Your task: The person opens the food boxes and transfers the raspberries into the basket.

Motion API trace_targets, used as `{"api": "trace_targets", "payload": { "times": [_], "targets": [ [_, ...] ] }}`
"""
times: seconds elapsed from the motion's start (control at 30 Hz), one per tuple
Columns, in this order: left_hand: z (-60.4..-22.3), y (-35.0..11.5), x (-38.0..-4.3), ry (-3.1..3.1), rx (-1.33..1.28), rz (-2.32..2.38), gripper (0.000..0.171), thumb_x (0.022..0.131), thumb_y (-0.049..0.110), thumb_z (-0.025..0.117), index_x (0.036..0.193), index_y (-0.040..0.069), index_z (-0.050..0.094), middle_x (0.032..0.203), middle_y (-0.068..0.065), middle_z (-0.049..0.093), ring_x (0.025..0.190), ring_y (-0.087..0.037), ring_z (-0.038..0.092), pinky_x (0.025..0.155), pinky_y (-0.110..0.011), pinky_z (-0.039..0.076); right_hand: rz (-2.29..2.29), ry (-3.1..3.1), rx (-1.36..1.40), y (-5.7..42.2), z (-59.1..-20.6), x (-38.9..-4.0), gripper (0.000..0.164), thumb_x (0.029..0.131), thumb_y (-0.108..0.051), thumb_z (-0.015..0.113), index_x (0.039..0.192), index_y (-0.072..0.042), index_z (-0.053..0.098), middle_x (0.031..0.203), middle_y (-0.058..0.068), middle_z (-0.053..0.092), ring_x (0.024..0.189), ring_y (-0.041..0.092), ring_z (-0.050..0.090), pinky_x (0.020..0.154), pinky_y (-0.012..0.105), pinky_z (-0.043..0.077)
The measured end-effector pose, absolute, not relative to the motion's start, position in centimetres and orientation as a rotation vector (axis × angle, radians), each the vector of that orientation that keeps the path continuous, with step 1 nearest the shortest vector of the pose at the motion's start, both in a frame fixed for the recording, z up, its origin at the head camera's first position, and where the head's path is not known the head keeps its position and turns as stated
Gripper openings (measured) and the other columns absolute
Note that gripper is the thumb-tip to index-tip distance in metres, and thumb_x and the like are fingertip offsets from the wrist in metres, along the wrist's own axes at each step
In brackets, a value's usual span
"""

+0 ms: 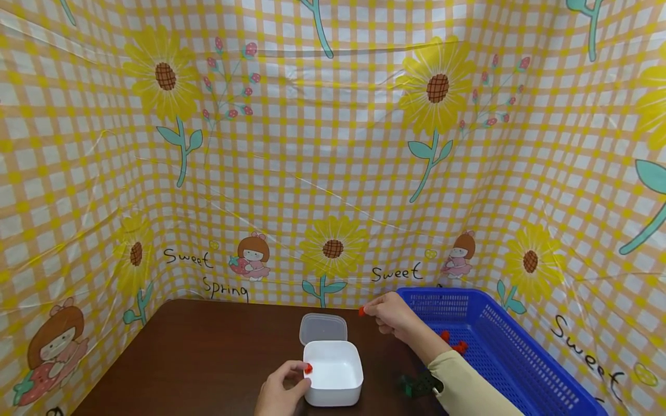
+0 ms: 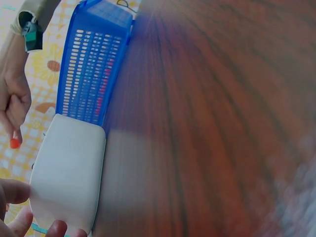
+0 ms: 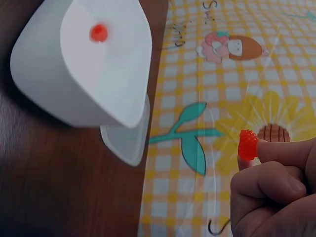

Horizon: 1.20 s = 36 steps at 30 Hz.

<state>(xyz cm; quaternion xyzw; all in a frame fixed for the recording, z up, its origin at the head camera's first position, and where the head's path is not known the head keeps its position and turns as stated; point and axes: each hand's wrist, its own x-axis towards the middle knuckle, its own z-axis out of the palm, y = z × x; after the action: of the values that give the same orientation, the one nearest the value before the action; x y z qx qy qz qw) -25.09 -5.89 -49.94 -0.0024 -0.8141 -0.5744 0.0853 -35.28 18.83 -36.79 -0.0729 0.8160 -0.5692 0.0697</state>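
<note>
A white square box (image 1: 333,388) stands without its lid at the front middle. My left hand (image 1: 283,387) is at its left side, thumb and fingers spread and touching the wall near the rim. A red piece (image 3: 98,33) is inside the box by the inner left wall; in the head view it appears beside the left index fingertip. My right hand (image 1: 393,315), raised right of the box, pinches a small, bumpy, raspberry-like red piece (image 3: 248,144) between thumb and index finger, apart from the box.
Behind the box lies a translucent lid (image 1: 323,329). A blue perforated basket (image 1: 525,358) stands at the right with several red pieces (image 1: 460,347) in it. A patterned cloth (image 1: 333,190) hangs around the brown table (image 1: 208,358). A dark green device (image 1: 416,384) sits at the right wrist.
</note>
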Motion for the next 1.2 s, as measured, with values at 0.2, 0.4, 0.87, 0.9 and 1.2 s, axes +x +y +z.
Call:
{"api": "trace_targets", "payload": {
  "times": [0.2, 0.4, 0.87, 0.9, 1.2],
  "targets": [
    [-50.0, -5.8, -25.1, -2.435, -0.006, -1.680, 0.022, 0.085, 0.021, 0.076, 0.106, 0.016, 0.071, 0.091, -0.001, 0.068, 0.074, -0.015, 0.058, 0.066, -0.034, 0.042, -1.709, 2.467, -0.208, 21.0, -36.1, -35.5, 0.028, 0.098, -0.004, 0.056, 0.115, 0.017, 0.064, 0.054, -0.008, 0.024, 0.047, 0.005, 0.016, 0.044, 0.021, 0.020],
    [-50.1, -5.8, -25.1, -2.435, -0.002, -1.704, 0.022, 0.086, 0.021, 0.076, 0.107, 0.015, 0.071, 0.091, -0.001, 0.068, 0.072, -0.015, 0.059, 0.065, -0.033, 0.042, -1.724, 2.465, -0.144, 23.1, -35.8, -35.7, 0.034, 0.098, -0.005, 0.055, 0.123, 0.018, 0.059, 0.059, -0.006, 0.028, 0.047, 0.006, 0.016, 0.045, 0.022, 0.022],
    [-49.9, -5.9, -25.0, -2.440, 0.010, -1.688, 0.023, 0.085, 0.021, 0.076, 0.107, 0.016, 0.071, 0.091, -0.001, 0.068, 0.073, -0.014, 0.059, 0.065, -0.033, 0.043, -1.689, 2.556, -0.001, 29.0, -36.3, -36.8, 0.020, 0.099, -0.004, 0.056, 0.104, 0.012, 0.065, 0.054, -0.006, 0.024, 0.045, 0.008, 0.021, 0.046, 0.025, 0.026],
    [-49.9, -5.9, -25.0, -2.441, 0.012, -1.692, 0.023, 0.086, 0.020, 0.076, 0.107, 0.015, 0.071, 0.091, -0.001, 0.068, 0.072, -0.014, 0.059, 0.065, -0.033, 0.042, -1.687, 2.565, 0.011, 29.4, -36.4, -36.9, 0.018, 0.098, -0.004, 0.057, 0.102, 0.011, 0.066, 0.054, -0.006, 0.024, 0.045, 0.008, 0.022, 0.046, 0.025, 0.027],
    [-49.5, -5.9, -24.8, -2.425, -0.014, -1.681, 0.023, 0.086, 0.020, 0.076, 0.108, 0.014, 0.071, 0.090, -0.001, 0.068, 0.074, -0.014, 0.058, 0.067, -0.034, 0.042, -1.625, 2.628, 0.081, 32.2, -37.1, -37.3, 0.037, 0.095, -0.002, 0.060, 0.066, -0.011, 0.039, 0.052, -0.007, 0.024, 0.045, 0.009, 0.024, 0.046, 0.027, 0.028]
  ]
}}
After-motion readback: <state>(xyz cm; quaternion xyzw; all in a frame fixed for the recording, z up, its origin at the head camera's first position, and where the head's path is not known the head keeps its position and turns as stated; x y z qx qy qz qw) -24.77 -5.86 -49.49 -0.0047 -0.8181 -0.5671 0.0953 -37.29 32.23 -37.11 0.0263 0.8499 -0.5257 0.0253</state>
